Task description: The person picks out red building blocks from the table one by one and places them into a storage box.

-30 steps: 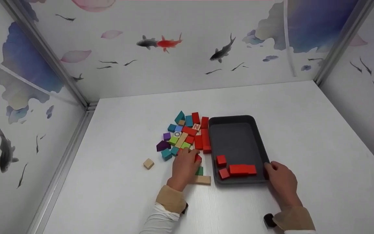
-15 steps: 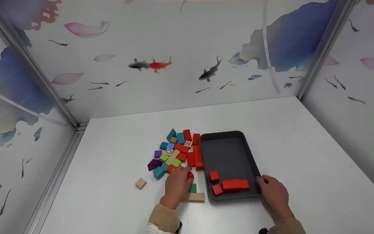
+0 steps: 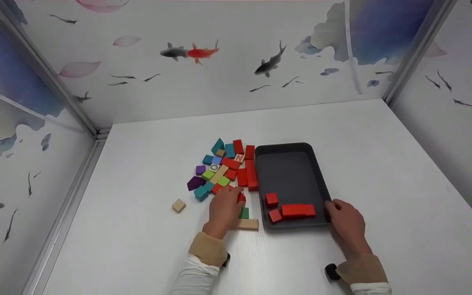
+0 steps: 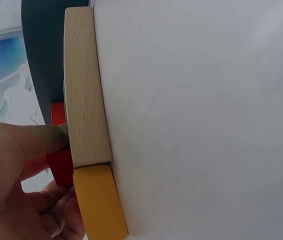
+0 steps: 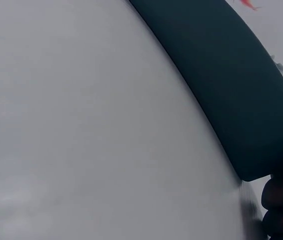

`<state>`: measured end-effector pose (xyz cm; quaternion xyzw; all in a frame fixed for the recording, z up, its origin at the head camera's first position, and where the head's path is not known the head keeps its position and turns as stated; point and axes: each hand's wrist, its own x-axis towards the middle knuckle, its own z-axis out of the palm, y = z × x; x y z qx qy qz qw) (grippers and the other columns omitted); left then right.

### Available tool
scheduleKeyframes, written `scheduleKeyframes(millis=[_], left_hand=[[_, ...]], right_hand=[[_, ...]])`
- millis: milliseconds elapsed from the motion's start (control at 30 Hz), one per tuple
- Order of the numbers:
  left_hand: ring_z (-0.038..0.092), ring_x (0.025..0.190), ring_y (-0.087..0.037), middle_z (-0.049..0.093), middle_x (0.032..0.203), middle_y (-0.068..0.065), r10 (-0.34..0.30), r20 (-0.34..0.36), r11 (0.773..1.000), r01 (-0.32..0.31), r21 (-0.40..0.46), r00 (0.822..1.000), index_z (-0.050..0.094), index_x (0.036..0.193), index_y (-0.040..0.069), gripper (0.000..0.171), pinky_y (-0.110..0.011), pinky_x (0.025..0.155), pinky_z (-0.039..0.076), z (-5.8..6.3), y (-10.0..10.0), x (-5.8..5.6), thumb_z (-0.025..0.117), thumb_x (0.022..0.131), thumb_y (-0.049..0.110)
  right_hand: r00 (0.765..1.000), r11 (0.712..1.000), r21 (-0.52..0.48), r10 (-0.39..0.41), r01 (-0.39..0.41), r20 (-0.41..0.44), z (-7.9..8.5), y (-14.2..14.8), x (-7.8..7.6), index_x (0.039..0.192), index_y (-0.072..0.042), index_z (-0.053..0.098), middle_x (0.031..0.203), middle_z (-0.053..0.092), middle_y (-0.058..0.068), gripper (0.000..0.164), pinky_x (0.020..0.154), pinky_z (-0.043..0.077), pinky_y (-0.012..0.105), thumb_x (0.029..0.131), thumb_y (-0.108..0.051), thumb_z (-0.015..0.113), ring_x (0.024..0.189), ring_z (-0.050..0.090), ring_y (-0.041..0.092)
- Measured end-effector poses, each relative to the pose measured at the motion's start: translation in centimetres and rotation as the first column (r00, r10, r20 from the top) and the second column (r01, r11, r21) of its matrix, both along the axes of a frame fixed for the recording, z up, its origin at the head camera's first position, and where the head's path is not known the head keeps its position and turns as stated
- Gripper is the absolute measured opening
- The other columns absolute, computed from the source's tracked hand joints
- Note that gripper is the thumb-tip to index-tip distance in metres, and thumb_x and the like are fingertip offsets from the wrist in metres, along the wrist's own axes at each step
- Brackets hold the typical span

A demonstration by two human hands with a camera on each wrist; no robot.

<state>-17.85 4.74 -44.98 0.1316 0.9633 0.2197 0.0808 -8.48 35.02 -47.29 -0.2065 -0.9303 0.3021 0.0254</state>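
My left hand is at the near edge of a pile of coloured blocks, pinching a red block between thumb and fingers. In the left wrist view, the thumb lies along a long plain wooden block, with the red block behind it. A green block shows beside the fingers. My right hand grips the near right corner of a dark grey tray. Several red blocks, including a long one, lie in the tray's near end. The right wrist view shows the tray's outer wall.
Red blocks lie along the tray's left side. Teal, purple and lime blocks lie farther left, and a wooden cube sits apart. A yellow block adjoins the long wooden one. Patterned walls surround the white table.
The head view dips up and back, shifting the whole scene. Both hands keep their places, left at the red block and right on the tray; the blocks stay put.
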Motion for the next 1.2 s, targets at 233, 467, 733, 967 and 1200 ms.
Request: scheduleKeyframes(millis=[233, 467, 733, 967, 1200], left_hand=[[0.045, 0.092, -0.016, 0.052, 0.107, 0.0, -0.02, -0.01, 1.0, 0.02, -0.018, 1.0, 0.052, 0.122, 0.025, 0.047, -0.032, 0.079, 0.043, -0.1, 0.5, -0.4, 0.068, 0.079, 0.031], [0.045, 0.091, -0.016, 0.053, 0.107, -0.001, -0.021, -0.013, 1.0, 0.021, -0.009, 1.0, 0.052, 0.122, 0.025, 0.047, -0.033, 0.077, 0.043, -0.3, 0.3, -0.1, 0.068, 0.078, 0.03], [0.043, 0.091, -0.015, 0.05, 0.11, 0.0, -0.027, 0.018, 0.999, 0.028, -0.022, 0.999, 0.05, 0.125, 0.026, 0.05, -0.031, 0.076, 0.044, 0.5, 0.3, -0.1, 0.069, 0.078, 0.026], [0.045, 0.093, -0.015, 0.053, 0.111, 0.002, 0.003, -0.068, 1.0, -0.003, -0.007, 0.998, 0.049, 0.125, 0.026, 0.052, -0.033, 0.08, 0.043, 0.4, 0.5, 0.3, 0.07, 0.077, 0.027], [0.051, 0.098, -0.015, 0.055, 0.116, 0.003, 0.017, -0.165, 0.998, -0.006, 0.069, 0.986, 0.049, 0.127, 0.024, 0.053, -0.033, 0.083, 0.044, 1.9, 1.8, 0.6, 0.069, 0.078, 0.027]], right_hand=[[1.0, 1.0, -0.008, -0.016, 0.016, 0.008, 0.0, 0.4, 0.1, 0.067, -0.012, 0.048, 0.06, 0.041, 0.001, 0.038, 0.053, 0.028, 0.03, 0.091, -0.041, 0.04, 0.059, 0.038, 0.018], [1.0, 1.0, -0.008, -0.002, 0.002, 0.001, -0.2, 0.2, 0.4, 0.065, -0.013, 0.045, 0.057, 0.037, -0.001, 0.041, 0.051, 0.026, 0.03, 0.091, -0.043, 0.038, 0.057, 0.036, 0.017], [1.0, 1.0, -0.003, -0.008, 0.008, -0.006, -0.1, 0.2, 0.2, 0.066, -0.012, 0.047, 0.059, 0.041, 0.001, 0.039, 0.052, 0.027, 0.03, 0.091, -0.042, 0.039, 0.059, 0.037, 0.018], [1.0, 1.0, -0.006, -0.001, 0.001, 0.016, -0.2, 0.0, 0.1, 0.069, -0.012, 0.05, 0.061, 0.043, 0.002, 0.039, 0.053, 0.028, 0.031, 0.091, -0.042, 0.039, 0.061, 0.039, 0.019], [1.0, 1.0, 0.0, 0.001, -0.001, 0.015, -0.2, -0.1, 0.0, 0.07, -0.012, 0.05, 0.062, 0.043, 0.002, 0.041, 0.055, 0.028, 0.031, 0.091, -0.045, 0.037, 0.062, 0.039, 0.02]])
